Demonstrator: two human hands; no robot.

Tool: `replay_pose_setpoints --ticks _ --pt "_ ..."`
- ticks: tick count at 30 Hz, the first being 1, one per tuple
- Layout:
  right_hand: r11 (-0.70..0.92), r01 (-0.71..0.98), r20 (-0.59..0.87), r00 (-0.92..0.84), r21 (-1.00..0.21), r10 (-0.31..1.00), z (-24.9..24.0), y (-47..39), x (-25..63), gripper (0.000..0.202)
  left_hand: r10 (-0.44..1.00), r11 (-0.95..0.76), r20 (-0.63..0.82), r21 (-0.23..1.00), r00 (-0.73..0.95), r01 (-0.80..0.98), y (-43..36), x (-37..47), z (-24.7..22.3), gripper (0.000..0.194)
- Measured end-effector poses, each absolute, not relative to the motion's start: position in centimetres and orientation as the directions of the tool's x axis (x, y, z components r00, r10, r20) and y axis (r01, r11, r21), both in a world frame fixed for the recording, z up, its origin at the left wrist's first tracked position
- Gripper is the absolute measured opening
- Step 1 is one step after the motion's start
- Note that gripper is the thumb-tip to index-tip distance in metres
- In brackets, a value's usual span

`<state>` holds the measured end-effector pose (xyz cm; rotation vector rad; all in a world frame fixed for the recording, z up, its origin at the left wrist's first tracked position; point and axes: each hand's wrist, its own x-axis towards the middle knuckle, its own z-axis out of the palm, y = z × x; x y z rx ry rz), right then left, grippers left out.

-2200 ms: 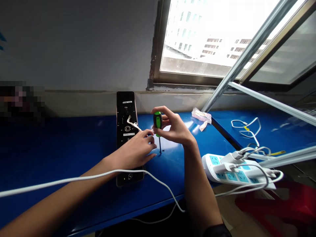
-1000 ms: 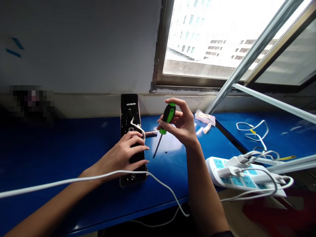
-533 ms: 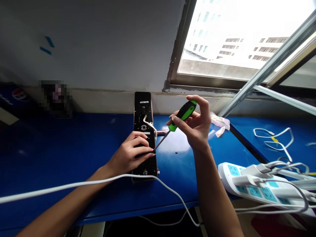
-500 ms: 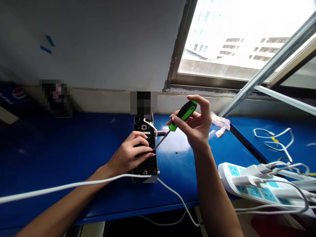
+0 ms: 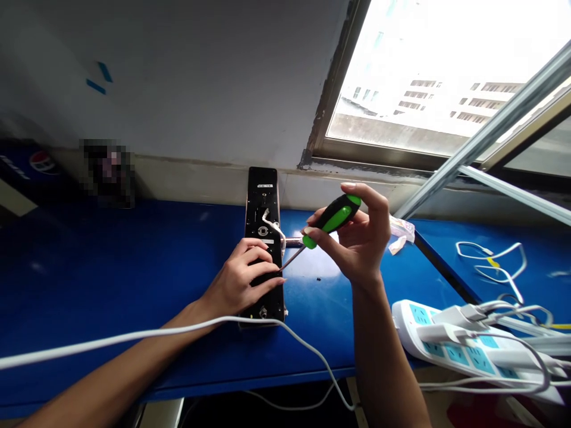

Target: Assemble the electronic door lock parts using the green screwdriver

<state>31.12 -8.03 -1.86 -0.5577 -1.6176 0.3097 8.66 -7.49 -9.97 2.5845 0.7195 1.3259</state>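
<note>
A long black door lock panel (image 5: 254,205) lies on the blue table, its back side up, with a white wire connector (image 5: 274,224) and a square hole near the middle. Its metal handle (image 5: 292,242) sticks out to the right. My left hand (image 5: 243,276) grips the lower half of the panel, fingers across it. My right hand (image 5: 366,241) is closed round a green and black screwdriver (image 5: 335,219), held at a slant. The screwdriver's tip meets the panel's right edge, between my left thumb and forefinger. Whether a screw is there is hidden.
A white power strip (image 5: 404,318) with several plugs is on the right, near a coiled white cable (image 5: 513,248). Another white cable (image 5: 134,337) crosses above my left forearm. Metal bars (image 5: 491,128) slant before the window. A torn wrapper (image 5: 401,227) lies beyond my right hand.
The view has shifted slightly. My right hand and the screwdriver sit a little lower and flatter, with the tip still at the panel's right edge. My left hand keeps its place on the panel.
</note>
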Motion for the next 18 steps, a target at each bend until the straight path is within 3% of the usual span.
replay_pose_setpoints --ticks 6,14,18 --pt "0.879 0.192 0.869 -0.166 -0.436 0.467 -2.0 -8.3 30.5 0.066 0.462 -0.877 0.682 0.255 0.567 0.408 -7.7 8.7 -10.1 0.025" --pt "0.908 0.222 0.883 -0.237 -0.356 0.404 -2.2 -8.3 29.3 0.071 0.494 -0.861 0.651 0.271 0.576 0.431 -7.7 8.4 -9.9 0.023" --pt "0.889 0.153 0.863 -0.216 -0.431 0.456 -1.7 -8.6 29.3 0.048 0.502 -0.861 0.64 0.308 0.581 0.405 -7.5 8.2 -9.7 0.025"
